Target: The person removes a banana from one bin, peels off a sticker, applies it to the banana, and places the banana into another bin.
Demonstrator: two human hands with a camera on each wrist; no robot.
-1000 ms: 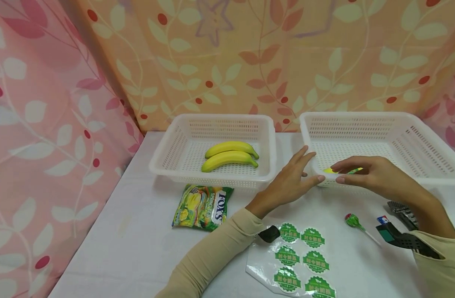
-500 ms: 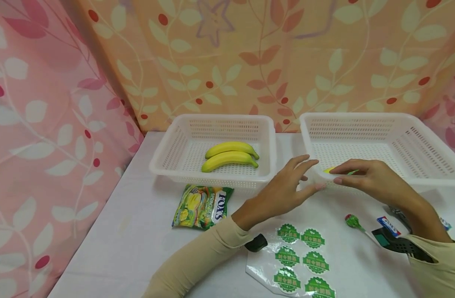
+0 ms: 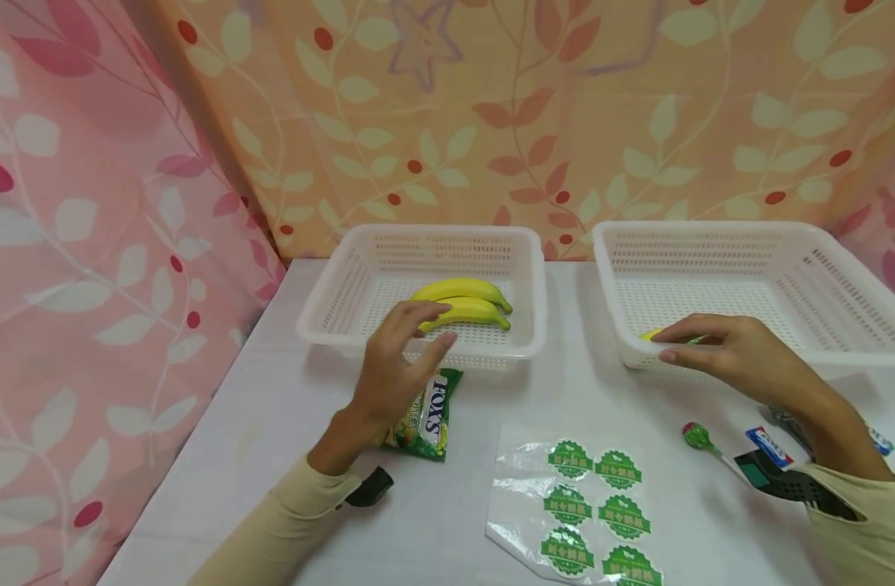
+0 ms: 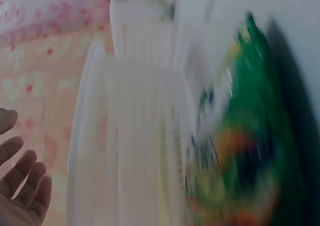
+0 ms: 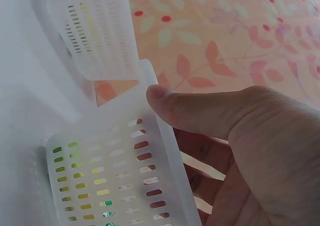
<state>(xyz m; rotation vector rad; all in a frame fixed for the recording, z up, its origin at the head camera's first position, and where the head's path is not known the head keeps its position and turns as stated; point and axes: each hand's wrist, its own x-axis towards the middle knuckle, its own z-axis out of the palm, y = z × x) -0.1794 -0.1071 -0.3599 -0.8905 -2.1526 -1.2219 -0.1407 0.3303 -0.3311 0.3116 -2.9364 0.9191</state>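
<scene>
My left hand (image 3: 392, 366) is over the green FOX'S candy bag (image 3: 429, 415), fingers spread and relaxed, in front of the left white basket (image 3: 447, 231). In the head view its fingertips overlap the basket's front rim and the lower of two bananas (image 3: 469, 313). Blurred in the left wrist view, the bag (image 4: 250, 136) lies beside the basket wall, with the fingers (image 4: 20, 173) spread at the lower left. My right hand (image 3: 748, 358) holds the front rim of the right white basket (image 5: 170, 156), thumb outside and fingers inside. A partly hidden yellow item (image 3: 648, 334) lies within.
A clear plastic sheet (image 3: 521, 505) with several green round stickers (image 3: 570, 505) lies at the front middle. To its right are a lollipop (image 3: 698, 435) and a small blue-and-red wrapped piece (image 3: 770, 448), close by the right wrist. A patterned curtain (image 3: 491, 122) stands behind the baskets.
My left hand has left the right basket's near corner and moved left to the candy bag, whose lower edge has shifted slightly right. My right hand stays at the basket rim.
</scene>
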